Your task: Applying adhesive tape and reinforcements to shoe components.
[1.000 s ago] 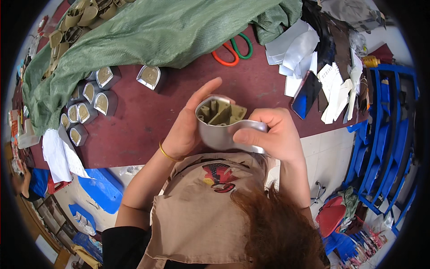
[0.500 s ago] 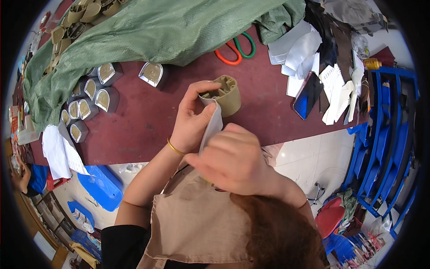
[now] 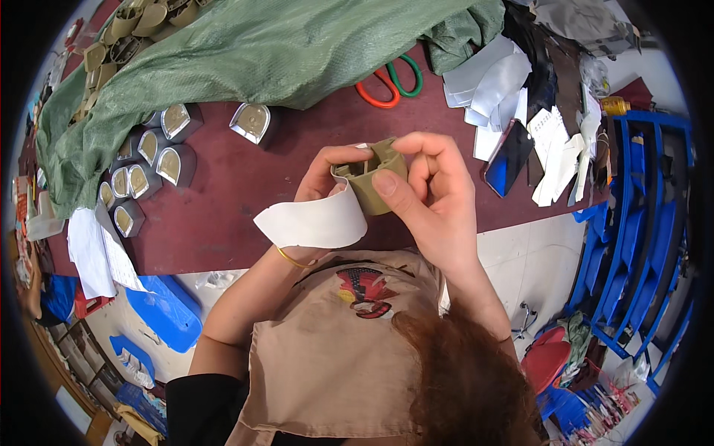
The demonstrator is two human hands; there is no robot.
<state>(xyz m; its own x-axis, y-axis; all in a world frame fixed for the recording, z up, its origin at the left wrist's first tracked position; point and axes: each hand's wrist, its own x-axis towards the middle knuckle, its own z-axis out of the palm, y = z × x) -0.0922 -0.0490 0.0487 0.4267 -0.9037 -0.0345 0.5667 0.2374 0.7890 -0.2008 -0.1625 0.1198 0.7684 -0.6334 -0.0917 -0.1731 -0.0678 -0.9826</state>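
Above the near edge of the table, both my hands hold an olive-tan plastic shoe heel [image 3: 372, 195], its ribbed hollow side facing up. My left hand [image 3: 315, 177] is closed on its left side, fingers at the rim. From that side a curved strip [image 3: 312, 221] hangs toward me, its white face showing, one end against the heel. My right hand [image 3: 445, 195] grips the heel's right side, thumb on the near wall and index finger at the far rim. The left thumb is mostly hidden behind the strip.
Silver-wrapped heels [image 3: 176, 166] stand at the left, with a single one [image 3: 251, 123] farther in. A green woven sheet [image 3: 275, 59] covers the far side beside bare heels [image 3: 123, 37]. Scissors [image 3: 394, 83], silver strips [image 3: 491, 82] and a phone [image 3: 509, 158] lie right of centre. A blue rack [image 3: 632, 223] stands right.
My right hand has moved up from the strip to the heel and now grips its right side. The strip has swung out to the left, white face showing. The heel has turned slightly.
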